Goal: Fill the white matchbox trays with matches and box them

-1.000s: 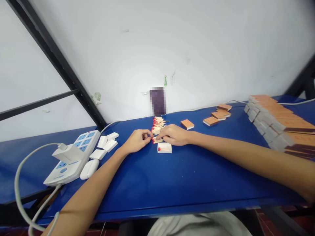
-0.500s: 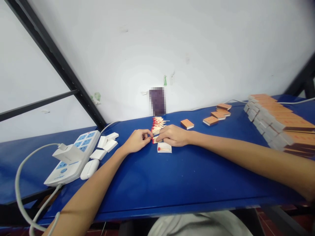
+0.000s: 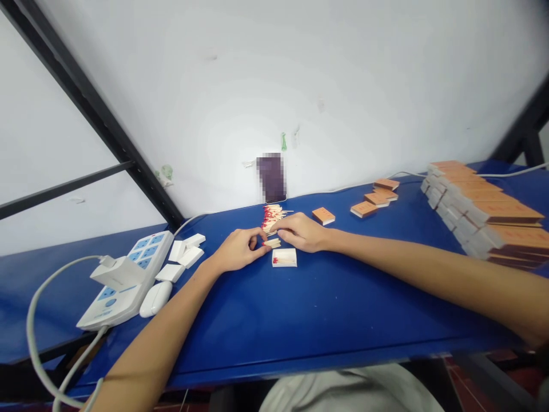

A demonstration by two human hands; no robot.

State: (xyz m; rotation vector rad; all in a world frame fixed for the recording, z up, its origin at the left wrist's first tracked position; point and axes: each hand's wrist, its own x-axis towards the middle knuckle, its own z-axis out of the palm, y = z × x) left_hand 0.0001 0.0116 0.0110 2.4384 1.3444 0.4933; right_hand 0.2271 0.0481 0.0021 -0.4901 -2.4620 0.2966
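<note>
My left hand (image 3: 238, 250) and my right hand (image 3: 302, 232) meet over the middle of the blue table (image 3: 334, 309). Between their fingertips is a small bundle of matches (image 3: 271, 243), pinched by both hands. Just behind lies a loose pile of red-tipped matches (image 3: 271, 216). A white open matchbox tray (image 3: 284, 258) with a few matches in it sits right in front of my hands.
A white power strip (image 3: 126, 277) with a plug and cable, a white earbud case (image 3: 155, 298) and several empty white trays (image 3: 185, 256) lie at left. Orange matchboxes (image 3: 373, 200) are scattered behind; a long stack of matchboxes (image 3: 484, 214) stands at right. A white wall rises behind the table.
My hands have shifted slightly and the small bundle of matches now lies lower between the fingertips, nearer the white tray. The view has tilted a little.
</note>
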